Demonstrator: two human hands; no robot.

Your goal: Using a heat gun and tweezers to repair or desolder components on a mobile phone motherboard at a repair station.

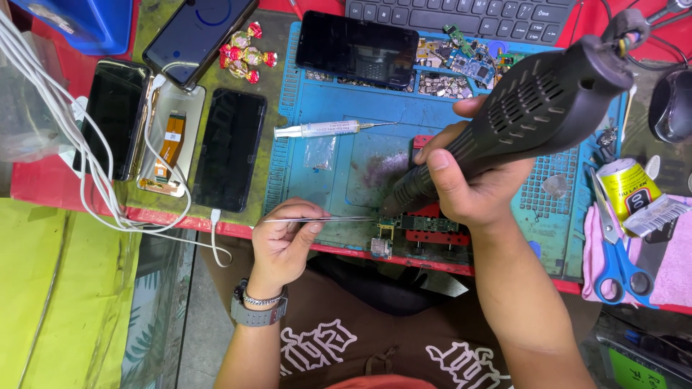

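Cluttered blue repair mat (339,108): small circuit board (425,223) clamped at 6 o'clock, still under heat. Right hand (468,184) is wrapped tight around the hot-air gun (519,119), left hand (285,241) pinches tweezers (324,219) aimed at it. Syringe (324,129) sits at 11, unused.

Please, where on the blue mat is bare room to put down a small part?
The blue mat is bare between the syringe and the tweezers, beside the small clear bag. Its top edge is crowded: a dark phone, loose circuit boards.
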